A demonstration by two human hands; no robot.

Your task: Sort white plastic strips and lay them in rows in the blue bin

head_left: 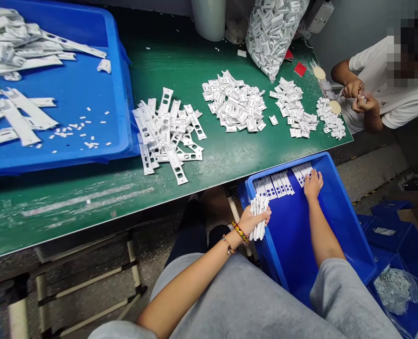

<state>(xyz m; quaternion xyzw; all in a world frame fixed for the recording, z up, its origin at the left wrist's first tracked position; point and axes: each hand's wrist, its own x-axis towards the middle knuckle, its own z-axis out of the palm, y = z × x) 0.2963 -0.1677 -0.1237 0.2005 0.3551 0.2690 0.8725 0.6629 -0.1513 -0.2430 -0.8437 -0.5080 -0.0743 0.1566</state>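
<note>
My left hand (pixel 254 220), with bracelets at its wrist, is wrapped round a bundle of long white plastic strips (pixel 259 217) at the left rim of a blue bin (pixel 277 268). Inside the bin, at its far end, several flat white strips with square holes (pixel 282 183) lie side by side in a row, with a gap in the row. My right hand (pixel 313 184) reaches into the bin and touches the right end of that row, at the strips (pixel 299 172) there. Its fingers are bent and slightly apart, and nothing shows held in them.
On the green table (pixel 180 56) lie a heap of long white strips (pixel 168 132), piles of small white parts (pixel 235 101) and a full plastic bag (pixel 274 37). A large blue tray (pixel 120 94) stands left. Another person (pixel 374 94) handles a small part at the right.
</note>
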